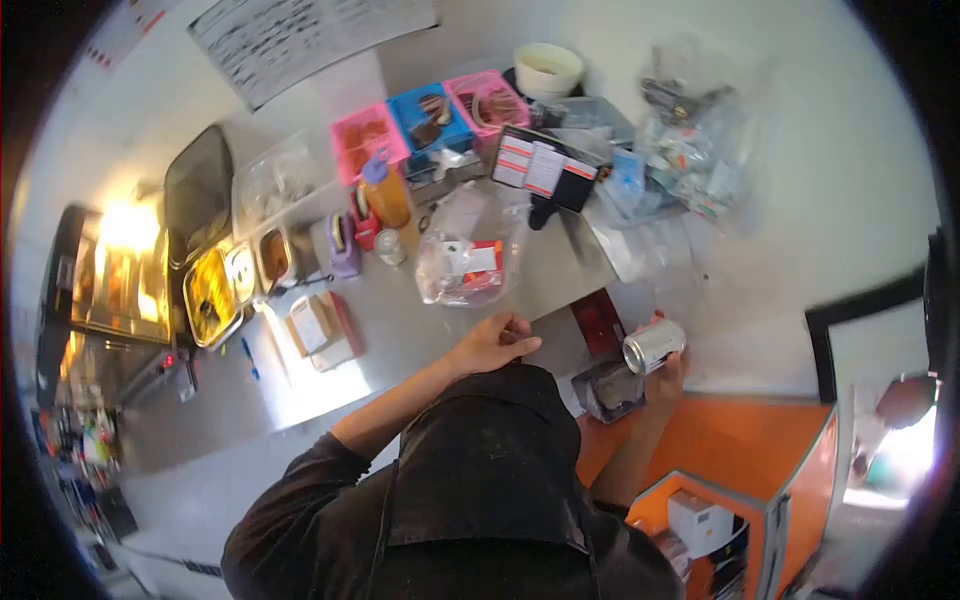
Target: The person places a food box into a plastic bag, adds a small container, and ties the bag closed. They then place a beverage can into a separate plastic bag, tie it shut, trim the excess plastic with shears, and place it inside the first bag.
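Note:
My right hand [668, 378] is closed around a silver drink can [652, 347], held tilted on its side past the right end of the counter. My left hand [497, 343] hovers by the counter's front edge with fingers loosely curled, the thumb apart from them and nothing seen in it. Nearest to it on the counter is a clear plastic bag [460, 280] with a red and white packet [475, 260] inside. Below the can is a dark clear-sided container [610, 390], partly hidden by my right arm.
The steel counter [400, 330] carries a cardboard box [318, 328], an orange bottle [387, 195], a purple tape dispenser [343, 247] and pink and blue baskets [430, 118]. A dark stand with labels [545, 168] rises at the back. An orange cabinet [740, 440] stands at right.

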The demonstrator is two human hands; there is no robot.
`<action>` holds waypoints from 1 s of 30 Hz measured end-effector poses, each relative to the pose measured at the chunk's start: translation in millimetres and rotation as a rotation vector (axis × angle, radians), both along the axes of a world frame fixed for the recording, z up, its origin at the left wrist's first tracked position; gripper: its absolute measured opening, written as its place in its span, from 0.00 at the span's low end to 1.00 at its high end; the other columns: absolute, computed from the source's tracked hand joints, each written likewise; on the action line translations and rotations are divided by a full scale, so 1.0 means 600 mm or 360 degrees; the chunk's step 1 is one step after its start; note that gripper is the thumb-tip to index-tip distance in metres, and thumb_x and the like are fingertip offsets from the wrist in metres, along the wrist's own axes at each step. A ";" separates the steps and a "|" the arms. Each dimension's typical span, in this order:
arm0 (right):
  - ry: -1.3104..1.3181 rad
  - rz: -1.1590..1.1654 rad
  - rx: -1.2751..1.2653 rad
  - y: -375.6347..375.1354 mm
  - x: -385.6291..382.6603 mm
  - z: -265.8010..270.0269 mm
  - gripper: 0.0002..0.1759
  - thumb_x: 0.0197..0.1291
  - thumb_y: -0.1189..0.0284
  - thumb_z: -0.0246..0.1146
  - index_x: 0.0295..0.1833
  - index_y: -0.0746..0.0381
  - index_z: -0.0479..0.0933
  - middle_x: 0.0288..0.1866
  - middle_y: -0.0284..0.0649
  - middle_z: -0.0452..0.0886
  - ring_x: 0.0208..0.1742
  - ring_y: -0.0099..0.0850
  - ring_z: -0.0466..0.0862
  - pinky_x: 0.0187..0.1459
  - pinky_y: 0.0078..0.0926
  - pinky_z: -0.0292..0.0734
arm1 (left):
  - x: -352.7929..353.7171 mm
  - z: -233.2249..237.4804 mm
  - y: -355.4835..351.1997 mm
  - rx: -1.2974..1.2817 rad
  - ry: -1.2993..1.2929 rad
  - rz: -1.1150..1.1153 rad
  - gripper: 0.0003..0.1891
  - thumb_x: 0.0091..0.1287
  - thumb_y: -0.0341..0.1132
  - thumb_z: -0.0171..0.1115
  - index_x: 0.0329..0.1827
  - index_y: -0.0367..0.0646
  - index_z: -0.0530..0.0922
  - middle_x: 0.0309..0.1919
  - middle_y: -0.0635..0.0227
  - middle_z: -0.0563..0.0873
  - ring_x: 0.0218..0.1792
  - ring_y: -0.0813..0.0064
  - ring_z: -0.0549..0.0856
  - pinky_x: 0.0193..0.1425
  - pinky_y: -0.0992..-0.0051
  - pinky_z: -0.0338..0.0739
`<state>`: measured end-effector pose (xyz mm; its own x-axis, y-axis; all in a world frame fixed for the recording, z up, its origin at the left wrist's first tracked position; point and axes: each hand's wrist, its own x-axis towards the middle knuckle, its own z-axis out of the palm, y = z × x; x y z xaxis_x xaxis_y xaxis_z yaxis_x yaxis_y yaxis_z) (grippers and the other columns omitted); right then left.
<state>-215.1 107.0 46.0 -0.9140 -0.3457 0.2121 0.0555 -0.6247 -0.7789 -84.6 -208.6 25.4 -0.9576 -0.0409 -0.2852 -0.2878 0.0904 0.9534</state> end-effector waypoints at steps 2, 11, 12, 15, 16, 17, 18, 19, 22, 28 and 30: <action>0.0000 -0.0120 0.0313 0.009 -0.022 -0.025 0.41 0.59 0.69 0.78 0.72 0.68 0.63 0.67 0.56 0.77 0.63 0.44 0.82 0.64 0.45 0.81 | 0.025 -0.016 -0.020 0.0024 -0.0033 0.0060 0.19 0.70 0.42 0.74 0.53 0.37 0.79 0.46 0.65 0.86 0.47 0.73 0.87 0.51 0.72 0.84; 0.0141 -0.0522 0.1464 -0.026 -0.068 -0.095 0.43 0.49 0.71 0.85 0.66 0.66 0.66 0.63 0.50 0.76 0.62 0.38 0.80 0.58 0.30 0.81 | 0.098 -0.045 -0.044 -0.0205 0.0014 0.0129 0.20 0.69 0.38 0.74 0.54 0.33 0.78 0.45 0.59 0.87 0.46 0.70 0.90 0.50 0.71 0.86; 0.0274 -0.0566 0.1567 -0.038 -0.067 -0.095 0.44 0.48 0.71 0.85 0.65 0.66 0.66 0.63 0.50 0.76 0.62 0.38 0.79 0.56 0.29 0.81 | 0.106 -0.044 -0.048 -0.0211 0.0002 0.0113 0.20 0.69 0.38 0.74 0.54 0.33 0.78 0.45 0.59 0.87 0.46 0.70 0.90 0.50 0.71 0.86; -0.0110 -0.0513 0.1343 -0.072 -0.065 -0.094 0.40 0.51 0.78 0.83 0.63 0.61 0.64 0.46 0.43 0.84 0.44 0.27 0.83 0.41 0.21 0.79 | 0.125 -0.070 -0.052 -0.0147 0.0009 0.0227 0.23 0.66 0.38 0.76 0.55 0.32 0.78 0.43 0.57 0.89 0.42 0.68 0.90 0.48 0.68 0.86; 0.0147 -0.0600 0.1448 -0.082 -0.077 -0.116 0.41 0.50 0.78 0.84 0.62 0.61 0.63 0.46 0.44 0.84 0.43 0.26 0.82 0.40 0.20 0.78 | 0.126 -0.081 -0.057 -0.0145 0.0036 0.0238 0.23 0.65 0.38 0.76 0.55 0.32 0.78 0.43 0.57 0.88 0.42 0.68 0.90 0.48 0.68 0.86; 0.0132 -0.0559 0.1436 -0.080 -0.087 -0.131 0.40 0.51 0.78 0.83 0.62 0.61 0.63 0.46 0.43 0.84 0.42 0.26 0.82 0.40 0.20 0.78 | 0.132 -0.092 -0.063 -0.0141 0.0051 0.0251 0.23 0.65 0.37 0.76 0.56 0.32 0.78 0.44 0.57 0.88 0.42 0.67 0.90 0.48 0.68 0.86; 0.0109 -0.0519 0.1427 -0.098 -0.085 -0.123 0.40 0.51 0.78 0.83 0.62 0.62 0.63 0.45 0.43 0.84 0.42 0.25 0.82 0.39 0.19 0.77 | 0.141 -0.098 -0.067 -0.0137 0.0059 0.0257 0.23 0.65 0.36 0.76 0.56 0.32 0.78 0.45 0.57 0.88 0.42 0.67 0.90 0.48 0.69 0.86; 0.0090 -0.0487 0.1414 -0.110 -0.082 -0.116 0.40 0.51 0.78 0.83 0.61 0.62 0.63 0.45 0.43 0.83 0.41 0.25 0.81 0.39 0.19 0.77 | 0.148 -0.103 -0.069 -0.0127 0.0052 0.0295 0.23 0.64 0.36 0.76 0.56 0.32 0.78 0.43 0.57 0.89 0.42 0.67 0.90 0.48 0.68 0.86; 0.0341 -0.0533 0.1806 -0.141 -0.093 -0.121 0.42 0.48 0.68 0.86 0.61 0.64 0.65 0.54 0.51 0.80 0.55 0.39 0.81 0.54 0.33 0.77 | 0.158 -0.097 -0.085 -0.0222 0.0006 0.0353 0.21 0.64 0.36 0.75 0.55 0.34 0.79 0.39 0.58 0.90 0.39 0.68 0.90 0.45 0.68 0.85; 0.0648 -0.0420 0.1912 -0.230 -0.163 -0.210 0.43 0.45 0.65 0.86 0.60 0.64 0.66 0.56 0.53 0.79 0.64 0.49 0.81 0.63 0.42 0.75 | 0.161 -0.131 -0.179 -0.0526 -0.0312 0.0612 0.18 0.62 0.38 0.74 0.51 0.36 0.84 0.29 0.59 0.90 0.31 0.66 0.90 0.40 0.64 0.84; 0.0694 -0.0374 0.1951 -0.265 -0.186 -0.258 0.43 0.44 0.66 0.86 0.60 0.64 0.67 0.56 0.53 0.79 0.63 0.48 0.82 0.63 0.42 0.75 | 0.147 -0.187 -0.248 -0.0753 -0.0313 0.0886 0.21 0.61 0.36 0.74 0.55 0.36 0.83 0.35 0.54 0.90 0.37 0.60 0.90 0.46 0.61 0.84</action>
<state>-327.0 -51.9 -109.1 -0.9152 -0.3667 0.1672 -0.3540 0.5328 -0.7686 3.7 -357.3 -86.9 -0.6929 -0.6642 -0.2805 -0.5714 0.2685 0.7755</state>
